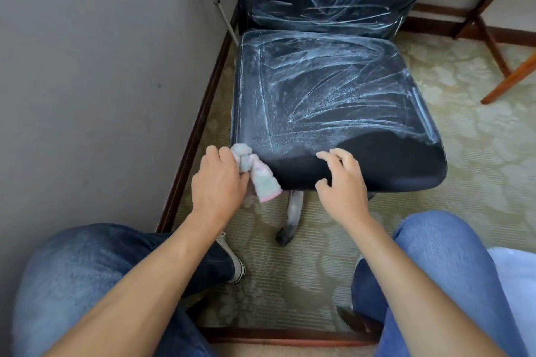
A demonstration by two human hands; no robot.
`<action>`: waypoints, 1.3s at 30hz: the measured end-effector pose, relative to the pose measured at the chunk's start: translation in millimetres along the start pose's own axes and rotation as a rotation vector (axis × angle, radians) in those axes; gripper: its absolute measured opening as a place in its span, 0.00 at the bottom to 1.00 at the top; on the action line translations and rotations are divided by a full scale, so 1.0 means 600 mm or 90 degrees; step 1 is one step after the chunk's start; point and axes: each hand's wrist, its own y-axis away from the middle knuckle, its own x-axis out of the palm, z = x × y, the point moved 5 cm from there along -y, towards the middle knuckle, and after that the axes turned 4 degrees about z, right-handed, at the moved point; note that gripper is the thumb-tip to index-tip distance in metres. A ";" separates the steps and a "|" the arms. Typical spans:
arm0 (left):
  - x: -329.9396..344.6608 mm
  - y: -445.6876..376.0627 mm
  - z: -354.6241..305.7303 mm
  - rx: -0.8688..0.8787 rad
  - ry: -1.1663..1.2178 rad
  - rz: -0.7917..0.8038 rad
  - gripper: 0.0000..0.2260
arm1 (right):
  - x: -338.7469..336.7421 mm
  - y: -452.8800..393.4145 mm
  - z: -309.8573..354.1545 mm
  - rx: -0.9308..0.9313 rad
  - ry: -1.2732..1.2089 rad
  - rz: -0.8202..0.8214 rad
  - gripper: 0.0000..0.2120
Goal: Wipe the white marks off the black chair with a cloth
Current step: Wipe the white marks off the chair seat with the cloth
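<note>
1. Black chair (391,165) at twelve o'clock from the knees, seat and backrest streaked with white marks (319,87); clean dark strip along the seat's front edge.
2. Left hand (217,182) at the seat's seven o'clock corner, fingers curled tight round a bunched pale cloth (258,174) touching that corner.
3. Right hand (342,180) at six o'clock on the front edge, fingers spread and relaxed, gripping nothing.
4. Patterned carpet (478,153) beneath; wooden table leg (507,78) at two o'clock.

black chair (333,90): seat and backrest streaked with white marks (319,87), front edge clean. cloth (255,172), pale, bunched, at seat's front-left corner.
</note>
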 end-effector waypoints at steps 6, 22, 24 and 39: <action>-0.019 -0.035 0.045 -0.180 0.183 0.030 0.21 | 0.039 0.016 0.008 -0.011 0.106 0.025 0.31; 0.068 0.017 -0.127 0.334 0.083 0.159 0.21 | 0.066 0.024 0.000 -0.032 0.178 0.037 0.44; 0.031 -0.010 -0.112 0.228 0.151 0.103 0.19 | 0.063 0.024 -0.002 -0.039 0.181 0.040 0.44; 0.032 -0.042 -0.104 0.252 0.185 0.111 0.21 | 0.081 0.026 0.012 -0.043 0.215 0.039 0.47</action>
